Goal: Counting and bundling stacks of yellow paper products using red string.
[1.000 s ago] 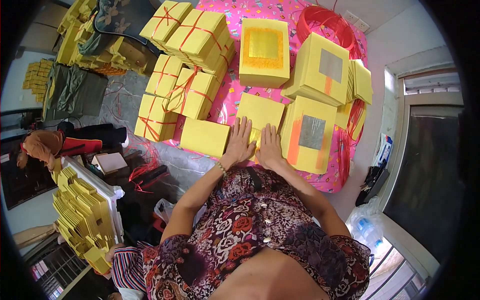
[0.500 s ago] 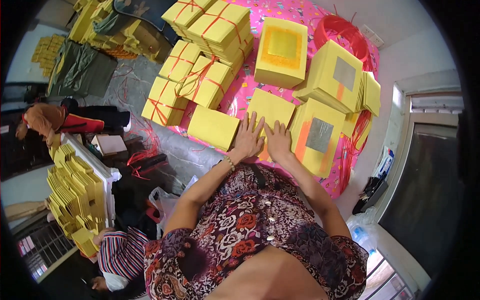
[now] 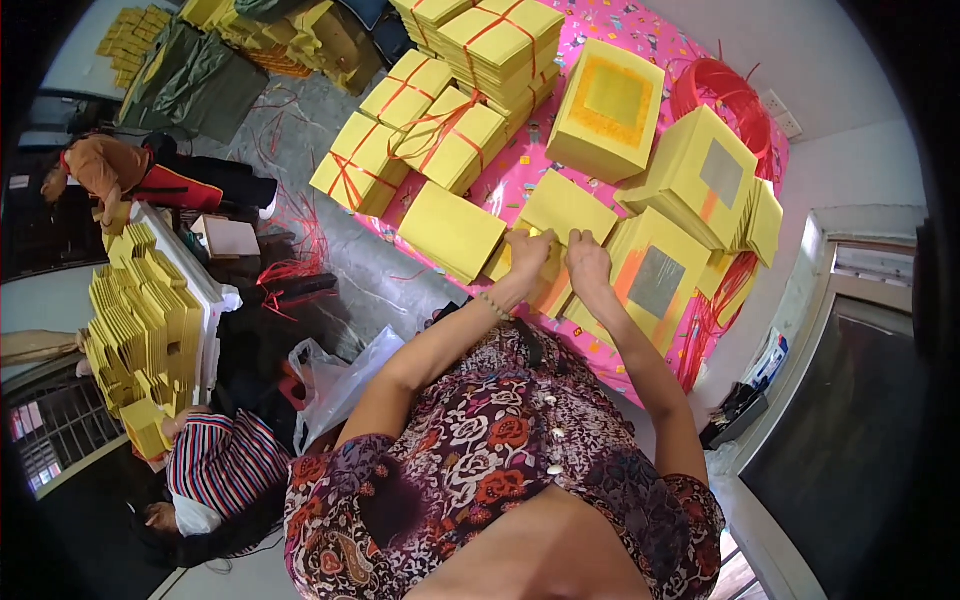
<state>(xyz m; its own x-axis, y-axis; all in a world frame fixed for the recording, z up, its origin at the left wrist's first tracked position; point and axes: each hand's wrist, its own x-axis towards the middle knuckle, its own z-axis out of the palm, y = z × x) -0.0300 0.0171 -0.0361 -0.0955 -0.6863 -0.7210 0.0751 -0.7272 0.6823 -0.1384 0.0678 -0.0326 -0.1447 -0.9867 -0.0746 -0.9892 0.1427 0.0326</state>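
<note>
Yellow paper everywhere on this pink patterned tablecloth (image 3: 520, 175). Both hands are down on one plain yellow paper stack (image 3: 562, 215) near the table's front edge: left hand (image 3: 527, 252) and right hand (image 3: 587, 262) sit side by side on its near end, fingers curled over the edge, so they look closed on the stack, though I can't tell how firmly they grip. Just left of it lies another plain yellow stack (image 3: 452, 231), touching or nearly so. To the right sits a stack with a silver square and orange border (image 3: 655, 280). Further back are bundles tied with red string (image 3: 455, 135), and a coil of red string (image 3: 725, 90) at the far right. Off to the left, a person in a striped shirt (image 3: 225, 462) is beside piles of folded yellow paper (image 3: 140, 320)
</note>
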